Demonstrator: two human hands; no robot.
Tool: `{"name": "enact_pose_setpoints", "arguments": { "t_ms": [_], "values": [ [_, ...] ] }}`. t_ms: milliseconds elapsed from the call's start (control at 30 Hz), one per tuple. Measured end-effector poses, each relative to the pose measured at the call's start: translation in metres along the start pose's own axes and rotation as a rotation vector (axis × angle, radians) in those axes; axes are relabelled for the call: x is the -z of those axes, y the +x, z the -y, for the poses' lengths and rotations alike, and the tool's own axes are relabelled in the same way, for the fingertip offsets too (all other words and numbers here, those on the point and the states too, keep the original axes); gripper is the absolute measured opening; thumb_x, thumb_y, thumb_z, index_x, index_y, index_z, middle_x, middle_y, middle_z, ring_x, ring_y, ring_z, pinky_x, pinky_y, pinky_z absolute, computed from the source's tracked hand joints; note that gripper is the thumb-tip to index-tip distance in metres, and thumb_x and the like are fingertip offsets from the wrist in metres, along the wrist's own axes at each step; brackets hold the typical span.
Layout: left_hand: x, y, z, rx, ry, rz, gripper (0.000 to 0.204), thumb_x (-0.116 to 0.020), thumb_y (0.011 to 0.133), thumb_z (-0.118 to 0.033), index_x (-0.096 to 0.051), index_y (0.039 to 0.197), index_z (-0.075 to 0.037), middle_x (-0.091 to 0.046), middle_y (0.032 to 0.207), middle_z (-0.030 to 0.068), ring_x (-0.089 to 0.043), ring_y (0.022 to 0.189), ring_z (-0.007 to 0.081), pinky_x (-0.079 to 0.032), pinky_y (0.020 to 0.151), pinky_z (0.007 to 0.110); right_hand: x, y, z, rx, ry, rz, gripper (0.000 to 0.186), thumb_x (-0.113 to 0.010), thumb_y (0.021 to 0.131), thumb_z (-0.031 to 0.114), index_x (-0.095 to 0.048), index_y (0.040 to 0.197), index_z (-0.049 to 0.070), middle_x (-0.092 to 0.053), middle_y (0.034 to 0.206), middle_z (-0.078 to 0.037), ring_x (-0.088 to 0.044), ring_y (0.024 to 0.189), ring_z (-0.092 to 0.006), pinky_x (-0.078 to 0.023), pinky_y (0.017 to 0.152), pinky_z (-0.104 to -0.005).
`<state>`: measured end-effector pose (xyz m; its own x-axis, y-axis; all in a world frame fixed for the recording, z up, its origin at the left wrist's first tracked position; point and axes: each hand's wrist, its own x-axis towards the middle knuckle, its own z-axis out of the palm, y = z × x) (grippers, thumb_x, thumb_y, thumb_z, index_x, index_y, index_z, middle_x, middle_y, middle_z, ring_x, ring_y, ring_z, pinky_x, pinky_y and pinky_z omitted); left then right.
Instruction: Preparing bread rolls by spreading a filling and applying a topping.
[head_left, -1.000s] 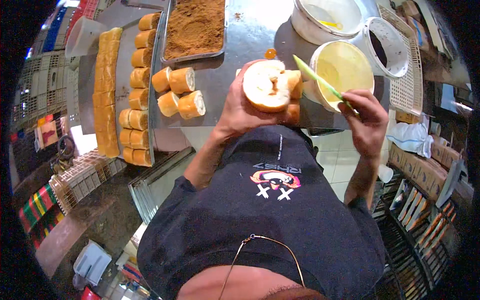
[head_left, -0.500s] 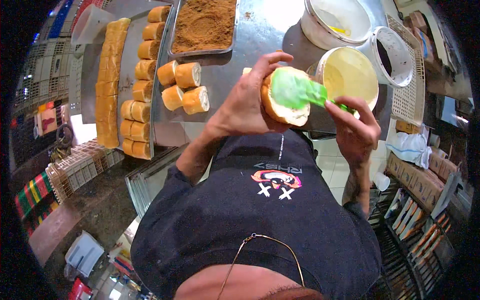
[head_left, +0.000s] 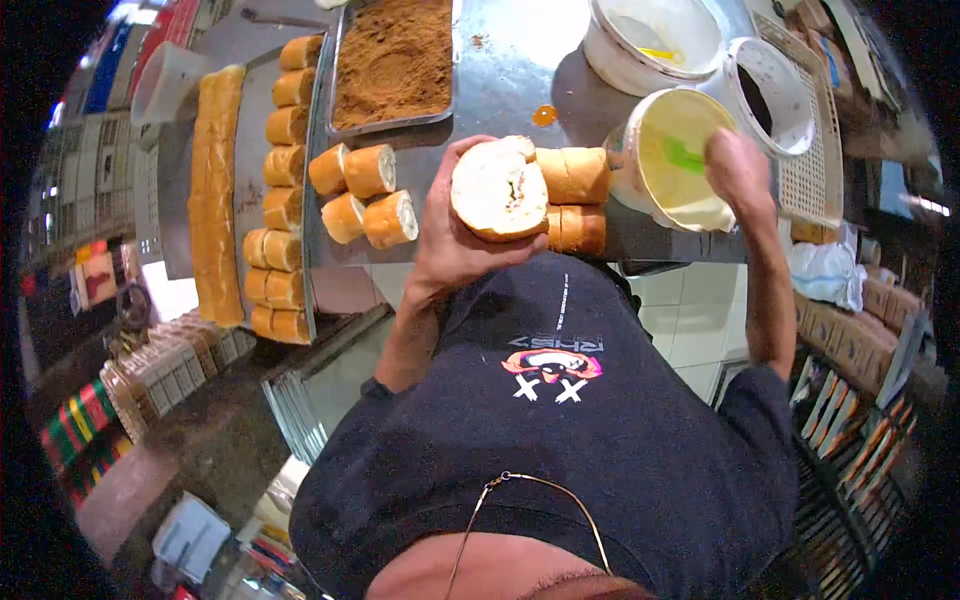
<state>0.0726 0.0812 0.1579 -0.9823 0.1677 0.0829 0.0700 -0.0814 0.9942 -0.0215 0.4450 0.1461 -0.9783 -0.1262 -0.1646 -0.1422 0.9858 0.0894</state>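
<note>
A metal tray of brown crumbs [head_left: 393, 62] sits at the far side of the steel surface [head_left: 510, 70]. A long uncut loaf [head_left: 213, 190] lies at left, beside a row of cut bread pieces [head_left: 280, 190]. Two white tubs [head_left: 655, 40] [head_left: 770, 95] stand at far right.

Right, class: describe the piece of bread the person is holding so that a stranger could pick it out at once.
Start at the steel counter, below the tray of brown crumbs. Just off its near edge, the left hand holds up a bread piece beside a cream-filled tub. Unlike the cut rolls lying on the counter, it is lifted, its pale cut face turned to the camera.
</note>
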Motion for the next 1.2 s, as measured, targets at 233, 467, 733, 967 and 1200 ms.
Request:
{"name": "enact_pose_setpoints", "arguments": {
  "t_ms": [233, 467, 733, 967, 1200],
  "values": [
    [-0.002, -0.004, 0.006, 0.199, -0.437, -0.069, 0.077, -0.079, 0.076, -0.023, -0.043, 0.140, 0.003, -0.059, 0.131, 0.0186, -0.058, 0.122, 0.0276, -0.046, 0.107, 0.040, -0.066, 0.046, 0.015, 0.239, 0.432, 0.267, 0.026, -0.074, 0.075, 0.023, -0.077, 0.090, 0.002, -0.072, 0.079, -0.020, -0.068, 0.065, -0.0322, -0.055, 0.063, -0.0402],
    [-0.004, 0.008, 0.025, 0.436, -0.899, -0.248, 0.069, -0.064, 0.092, -0.043, -0.039, 0.145, -0.006, -0.053, 0.138, 0.0266, -0.055, 0.126, 0.0381, -0.047, 0.107, 0.051, -0.037, 0.027, -0.012, -0.109, 0.220, 0.115, 0.019, -0.067, 0.082, 0.015, -0.076, 0.088, 0.000, -0.074, 0.082, -0.020, -0.073, 0.074, -0.0311, -0.058, 0.066, -0.0401],
    [-0.025, 0.025, 0.013, 0.589, -1.012, -0.108, 0.054, -0.063, 0.095, -0.039, -0.049, 0.135, -0.006, -0.060, 0.127, 0.0228, -0.059, 0.120, 0.0344, -0.049, 0.104, 0.050, -0.070, 0.053, 0.021, 0.008, 0.449, 0.125, 0.025, -0.077, 0.080, 0.024, -0.077, 0.090, 0.001, -0.071, 0.073, -0.017, -0.069, 0.065, -0.0294, -0.054, 0.058, -0.0394],
    [-0.016, 0.026, 0.030, 0.588, -1.203, -0.176, 0.061, -0.059, 0.091, -0.058, -0.058, 0.130, -0.011, -0.059, 0.133, 0.0204, -0.059, 0.113, 0.0349, -0.049, 0.098, 0.050, 0.020, -0.047, -0.015, -0.239, 1.187, 0.097, 0.027, -0.079, 0.084, 0.024, -0.077, 0.096, 0.000, -0.066, 0.068, 0.000, -0.053, 0.054, -0.0057, -0.043, 0.050, -0.0234],
    [-0.056, 0.048, -0.014, 0.656, -1.266, 0.169, 0.071, -0.040, 0.094, -0.072, -0.062, 0.124, -0.011, -0.068, 0.118, 0.0103, -0.062, 0.106, 0.0276, -0.050, 0.086, 0.043, 0.046, -0.104, 0.081, 0.188, 1.106, -0.621, 0.030, -0.078, 0.076, -0.010, -0.075, 0.103, 0.003, -0.072, 0.102, -0.010, -0.068, 0.094, -0.0197, -0.054, 0.086, -0.0314]
  ]
}}
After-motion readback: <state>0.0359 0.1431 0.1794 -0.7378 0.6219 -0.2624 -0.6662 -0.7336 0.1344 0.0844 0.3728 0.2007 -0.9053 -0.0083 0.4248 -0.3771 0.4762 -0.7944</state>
